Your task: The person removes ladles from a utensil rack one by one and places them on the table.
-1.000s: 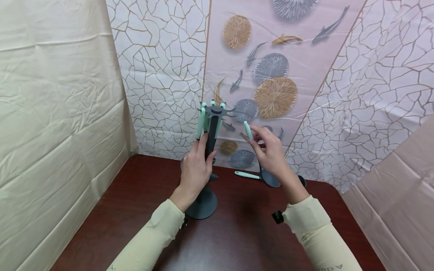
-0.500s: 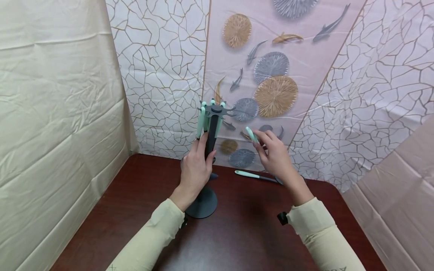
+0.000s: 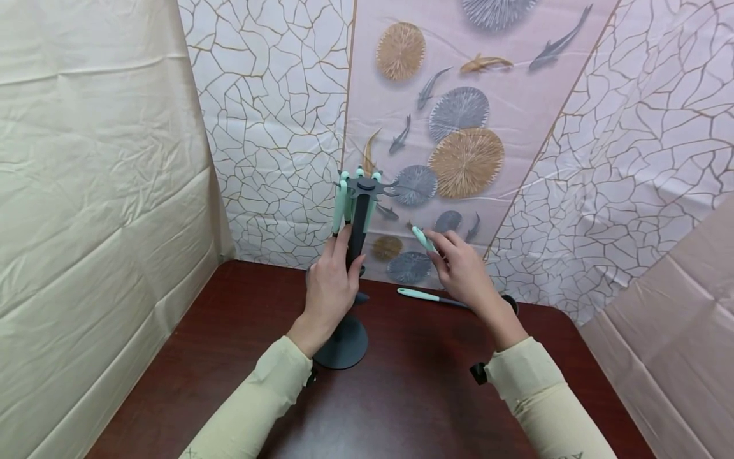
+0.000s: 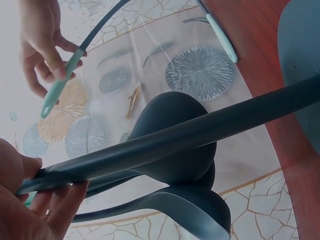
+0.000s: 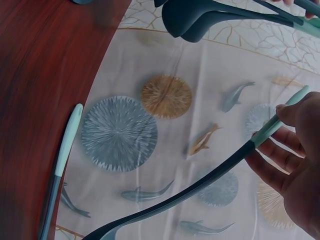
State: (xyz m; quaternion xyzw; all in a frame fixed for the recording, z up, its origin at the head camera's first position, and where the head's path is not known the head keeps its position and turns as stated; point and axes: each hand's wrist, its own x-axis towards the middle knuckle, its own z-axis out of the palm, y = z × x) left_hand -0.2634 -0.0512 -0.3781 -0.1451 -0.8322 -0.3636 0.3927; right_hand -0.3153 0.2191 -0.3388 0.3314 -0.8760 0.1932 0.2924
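Observation:
A dark utensil stand (image 3: 359, 223) rises from a round base (image 3: 342, 350). My left hand (image 3: 331, 277) grips its pole, thumb on one side and fingers on the other. Several mint-handled utensils (image 3: 339, 207) hang from the left and back of its hooked top; the left wrist view shows their dark rounded heads (image 4: 165, 117). To the right, my right hand (image 3: 464, 268) pinches the mint handle of a cooking utensil (image 5: 200, 185) in the air, beside the stand. Its long dark shaft curves downward in the right wrist view, where its head is cut off at the frame edge.
Another mint-handled utensil (image 3: 417, 294) lies near the back edge of the dark red table (image 3: 413, 408), partly hidden by the right forearm. A dark rounded piece (image 3: 510, 305) shows behind that wrist. Patterned cloth (image 3: 275, 127) hangs close behind the table.
My right hand has drawn slightly down and right from its earlier place, and the held utensil's handle has tilted more. The left hand and stand have stayed put.

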